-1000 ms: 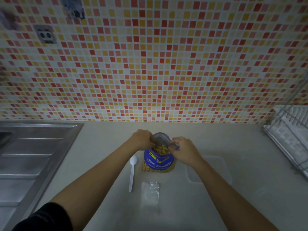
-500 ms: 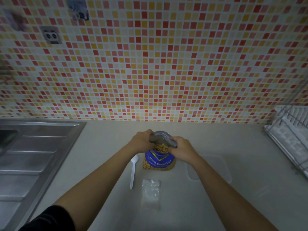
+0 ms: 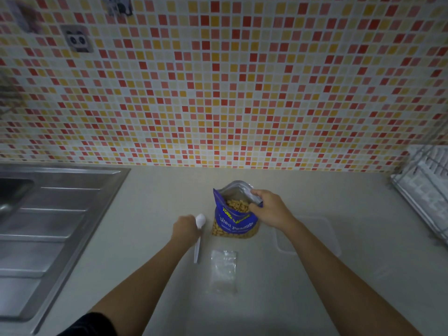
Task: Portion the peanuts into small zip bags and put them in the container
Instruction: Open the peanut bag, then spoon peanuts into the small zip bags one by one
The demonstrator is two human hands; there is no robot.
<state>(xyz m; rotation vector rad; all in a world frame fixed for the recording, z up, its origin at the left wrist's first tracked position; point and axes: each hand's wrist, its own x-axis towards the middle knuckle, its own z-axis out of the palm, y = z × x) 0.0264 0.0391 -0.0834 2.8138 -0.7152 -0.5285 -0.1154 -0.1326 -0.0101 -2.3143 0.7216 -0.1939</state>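
Observation:
A blue bag of salted peanuts [image 3: 234,223] stands open on the counter, with nuts showing in its silver mouth. My right hand [image 3: 268,208] grips the right edge of that mouth. A white plastic spoon [image 3: 198,246] lies to the left of the bag. My left hand [image 3: 185,229] is down on the spoon's neck; its fingers are hidden, so the grip is unclear. An empty clear zip bag [image 3: 224,270] lies flat in front of the peanut bag. A clear shallow container [image 3: 333,241] sits to the right, partly under my right forearm.
A steel sink with a ribbed drainboard [image 3: 48,226] fills the left side. A white dish rack [image 3: 426,187] stands at the right edge. A mosaic tiled wall [image 3: 230,81] rises right behind the counter.
My left hand let go of the peanut bag's mouth and dropped left onto the spoon. The bag's mouth now stands wider open, held only by my right hand.

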